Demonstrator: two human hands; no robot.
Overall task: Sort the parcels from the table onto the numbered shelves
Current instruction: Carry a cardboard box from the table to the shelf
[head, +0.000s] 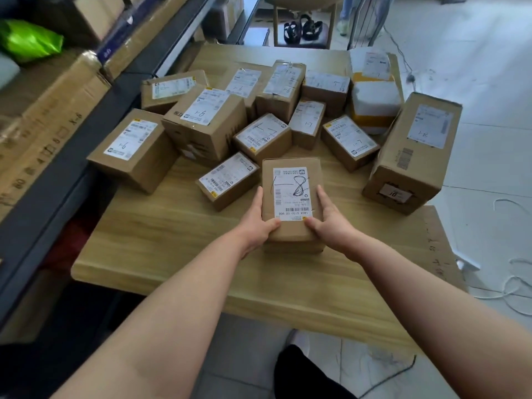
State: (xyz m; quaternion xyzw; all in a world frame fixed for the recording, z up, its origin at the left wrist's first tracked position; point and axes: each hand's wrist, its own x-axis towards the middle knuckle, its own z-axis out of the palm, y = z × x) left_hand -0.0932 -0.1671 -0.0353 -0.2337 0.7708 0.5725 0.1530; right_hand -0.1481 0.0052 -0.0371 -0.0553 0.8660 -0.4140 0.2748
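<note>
A small cardboard parcel [290, 231] with a white label hand-marked "8" sits at the near middle of the wooden table [178, 254]. My left hand [259, 223] grips its left side and my right hand [331, 223] grips its right side, thumbs on top. Behind it lie several more cardboard parcels with hand-written labels, among them a small one [227, 182] just to the left and one marked "7" [263, 138]. The shelves [57, 180] run along the left.
A tall box [411, 156] lies at the table's right edge. A white and yellow parcel [374, 102] sits at the back right. Large flat cartons [51, 110] and a green bag [28, 38] fill the shelves. A chair [302, 21] stands beyond the table, cords lie on the floor.
</note>
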